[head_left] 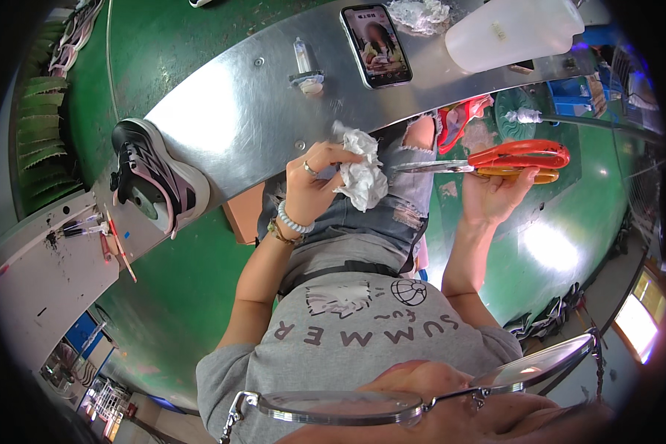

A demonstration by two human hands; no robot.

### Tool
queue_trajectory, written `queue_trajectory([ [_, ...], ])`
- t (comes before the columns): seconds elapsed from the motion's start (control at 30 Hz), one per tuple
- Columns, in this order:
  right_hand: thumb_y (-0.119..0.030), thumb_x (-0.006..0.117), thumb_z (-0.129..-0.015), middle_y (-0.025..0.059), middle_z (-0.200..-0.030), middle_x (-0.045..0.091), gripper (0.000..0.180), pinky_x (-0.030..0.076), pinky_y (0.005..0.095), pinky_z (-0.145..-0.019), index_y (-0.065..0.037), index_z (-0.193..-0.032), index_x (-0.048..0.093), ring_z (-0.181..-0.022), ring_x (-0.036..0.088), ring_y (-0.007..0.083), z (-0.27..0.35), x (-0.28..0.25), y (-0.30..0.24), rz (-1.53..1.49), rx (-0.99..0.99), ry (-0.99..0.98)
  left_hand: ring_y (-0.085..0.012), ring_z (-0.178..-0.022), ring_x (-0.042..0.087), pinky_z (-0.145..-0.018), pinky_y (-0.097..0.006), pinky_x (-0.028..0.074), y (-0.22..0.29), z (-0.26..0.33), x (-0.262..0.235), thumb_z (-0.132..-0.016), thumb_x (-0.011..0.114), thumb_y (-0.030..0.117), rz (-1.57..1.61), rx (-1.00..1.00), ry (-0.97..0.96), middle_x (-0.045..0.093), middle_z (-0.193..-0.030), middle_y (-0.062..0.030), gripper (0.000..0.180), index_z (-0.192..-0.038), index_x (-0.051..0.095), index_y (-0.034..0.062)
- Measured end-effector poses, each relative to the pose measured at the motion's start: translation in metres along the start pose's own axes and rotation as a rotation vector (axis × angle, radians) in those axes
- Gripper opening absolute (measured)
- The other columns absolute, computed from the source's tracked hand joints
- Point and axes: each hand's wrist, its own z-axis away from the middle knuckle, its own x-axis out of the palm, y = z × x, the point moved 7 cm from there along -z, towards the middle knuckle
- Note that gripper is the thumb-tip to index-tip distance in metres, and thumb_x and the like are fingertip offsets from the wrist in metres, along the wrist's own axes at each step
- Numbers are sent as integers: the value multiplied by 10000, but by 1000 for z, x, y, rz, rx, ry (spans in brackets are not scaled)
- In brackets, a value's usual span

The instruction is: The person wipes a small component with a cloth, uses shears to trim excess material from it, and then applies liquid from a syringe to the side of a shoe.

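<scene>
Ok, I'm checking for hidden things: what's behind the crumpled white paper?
Past its right edge, ripped blue denim jeans show; the crumpled white paper covers whatever is directly behind it.

Some fingers of the left hand (312, 177) are out of sight behind the crumpled white tissue (364, 181). Most fingers of the right hand (494, 198) are covered by the scissors (518, 157), and whether the blade tips touch the tissue cannot be told. The worktop (222, 81) hides part of a cardboard box (246, 211) near the frame's middle. The upper edge crops a crumpled white wad (422, 15); the lower edge cuts off the eyeglasses' chain (228, 431). At lower left, a metal rack (109, 399) is too small and blurred to make out.
</scene>
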Motion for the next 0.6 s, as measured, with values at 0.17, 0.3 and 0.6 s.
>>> queue_trajectory([
  [0.17,-453,625,-805,-48,-668,401,310,319,263,-630,-157,-855,545,-592,373,68,-3,18,7,2,35,-130,-207,-691,596,-609,-267,461,4,-1,-1,-623,597,-99,139,88,117,651,-824,-72,277,-859,628,42],
  [0.3,-454,625,-806,-50,-703,392,311,317,266,-624,-158,-857,541,-590,365,72,-2,23,5,21,-3,-141,-193,-666,577,-574,-268,450,8,-1,0,-619,603,-94,41,75,34,647,-811,-66,283,-866,617,43],
  [0.6,-430,637,-806,-51,-774,405,289,298,277,-617,-179,-913,540,-632,374,96,3,34,10,-27,-5,-231,-190,-627,547,-543,-277,438,22,-6,-1,-596,605,-84,-26,112,7,635,-781,-45,271,-825,612,60],
])
